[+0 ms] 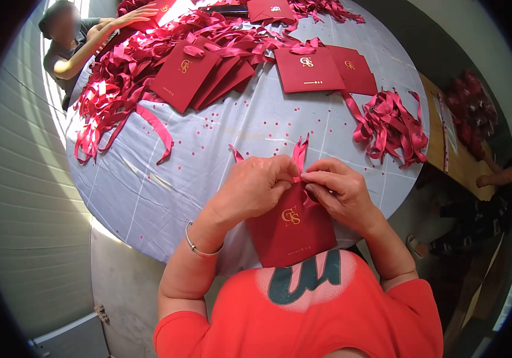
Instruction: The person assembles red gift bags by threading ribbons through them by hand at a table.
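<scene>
A dark red paper gift bag (294, 238) with a gold monogram lies at the table's near edge, against my shirt. Its pink satin ribbon (300, 155) sticks up at the top edge. From the left, my left hand (259, 186) pinches the ribbon between thumb and fingertips. Close beside it, my right hand (340, 192) pinches the same ribbon, so the fingertips nearly meet over the bag's top. The exact shape of the ribbon between them is partly hidden by my fingers. Another ribbon end shows behind my left hand.
Pink ribbons (110, 104) heap on the round table (202, 167) at the left. More red bags (184, 74) and a pair of bags (309, 70) lie farther back. A ribbon pile (392, 128) is at the right. Another person (68, 51) works at the far left; someone else is at right.
</scene>
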Available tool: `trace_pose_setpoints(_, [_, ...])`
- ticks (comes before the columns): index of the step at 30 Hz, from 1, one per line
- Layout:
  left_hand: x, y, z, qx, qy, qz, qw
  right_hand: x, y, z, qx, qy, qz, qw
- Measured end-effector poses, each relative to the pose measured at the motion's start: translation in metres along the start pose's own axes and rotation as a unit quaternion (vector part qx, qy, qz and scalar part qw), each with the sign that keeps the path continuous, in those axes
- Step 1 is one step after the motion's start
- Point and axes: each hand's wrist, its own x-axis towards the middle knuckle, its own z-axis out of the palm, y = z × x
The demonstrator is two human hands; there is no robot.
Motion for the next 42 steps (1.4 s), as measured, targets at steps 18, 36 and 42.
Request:
trace_pose_setpoints(18, [-0.006,-0.011,-0.028,-0.164,-0.17,-0.156,0.959,-0.013,0.002,-0.01,-0.044,-0.031,0.077,0.996])
trace_pose_setpoints(36, [-0.002,-0.029,-0.024,-0.163,-0.179,-0.136,0.961,0.001,-0.024,0.024,-0.097,-0.053,-0.092,0.99])
trace_pose_setpoints(42, [-0.003,-0.034,-0.021,-0.129,-0.164,-0.085,0.974,0.0,-0.023,0.026,-0.112,-0.075,-0.096,0.986])
